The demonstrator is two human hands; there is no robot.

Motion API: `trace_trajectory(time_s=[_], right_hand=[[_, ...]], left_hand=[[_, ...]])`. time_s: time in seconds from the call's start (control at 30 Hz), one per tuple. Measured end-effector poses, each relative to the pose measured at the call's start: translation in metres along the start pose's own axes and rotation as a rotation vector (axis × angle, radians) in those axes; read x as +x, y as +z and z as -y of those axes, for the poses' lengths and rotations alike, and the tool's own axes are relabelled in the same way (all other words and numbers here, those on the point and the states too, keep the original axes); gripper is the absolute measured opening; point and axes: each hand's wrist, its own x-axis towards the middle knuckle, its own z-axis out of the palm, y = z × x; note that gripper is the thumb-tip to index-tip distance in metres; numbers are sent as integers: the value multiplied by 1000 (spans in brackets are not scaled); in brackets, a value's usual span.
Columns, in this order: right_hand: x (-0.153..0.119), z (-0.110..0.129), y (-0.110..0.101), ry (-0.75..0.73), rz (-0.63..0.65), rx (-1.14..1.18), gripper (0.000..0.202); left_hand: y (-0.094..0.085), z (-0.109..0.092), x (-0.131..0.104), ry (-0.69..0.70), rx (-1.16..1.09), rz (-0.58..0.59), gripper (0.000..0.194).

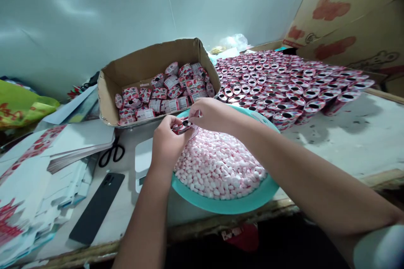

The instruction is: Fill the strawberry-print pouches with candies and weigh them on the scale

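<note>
Above the far left part of a turquoise basin (pixel 221 207), my left hand (pixel 167 141) is closed round a small red-and-pink printed packet (pixel 179 128). A dark hole shows in the packet's top. My right hand (pixel 210 114) reaches across from the right, its fingers pinched on a small white candy (pixel 189 123) right by that hole. Part of the packet is hidden by the fingers. Below both hands, the basin holds a heap of small pale pink and white candies (pixel 217 168).
Behind the basin is a cardboard box (pixel 109 92) of printed packets. Many similar packets (pixel 287 115) with dark openings stand packed together at right. A black phone (pixel 97 208), scissors (pixel 112 154), a white device (pixel 142 155) and stacked printed sheets (pixel 78 143) lie at left.
</note>
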Motion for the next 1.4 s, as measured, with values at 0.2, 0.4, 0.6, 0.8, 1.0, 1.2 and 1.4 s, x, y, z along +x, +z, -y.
trace_trajectory(time_s=[0.2, 0.4, 0.6, 0.8, 1.0, 1.2, 1.4], right_hand=[[-1, 0, 8, 49, -135, 91, 13], [4, -5, 9, 63, -167, 192, 14], [2, 0, 5, 222, -36, 208, 18], [5, -2, 5, 270, 35, 359, 22], [9, -15, 8, 261, 49, 274, 34], [3, -20, 24, 133, 501, 94, 78], [-5, -9, 32, 78, 577, -24, 108]], left_hand=[[1, 3, 1, 59, -19, -18, 40], [1, 4, 2, 63, -23, 19, 36], [1, 3, 2, 145, -4, 73, 27], [5, 7, 2, 137, -84, 57, 60], [-47, 23, 19, 142, -131, -195, 74], [-121, 85, 29, -15, -88, -158, 62], [-110, 121, 23, -129, -16, 203, 72]])
